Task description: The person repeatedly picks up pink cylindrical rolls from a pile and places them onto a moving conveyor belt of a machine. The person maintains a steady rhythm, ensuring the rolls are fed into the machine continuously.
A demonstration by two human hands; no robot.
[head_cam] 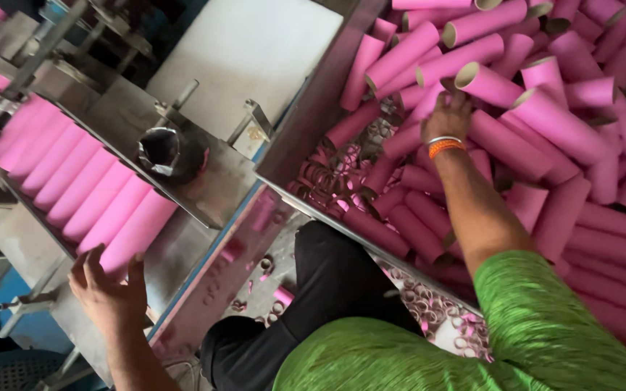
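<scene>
Pink cardboard tubes (545,123), open-ended and pale inside, lie heaped at all angles in the bin on the right. More tubes (81,188) lie side by side in a slanting row at left.

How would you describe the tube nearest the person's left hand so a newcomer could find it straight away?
Start at the sloping metal chute on the left, where pink tubes lie side by side in a row. Follow that row down to its lowest end. The tube there is last in line, just above the fingers of the left hand.
</scene>
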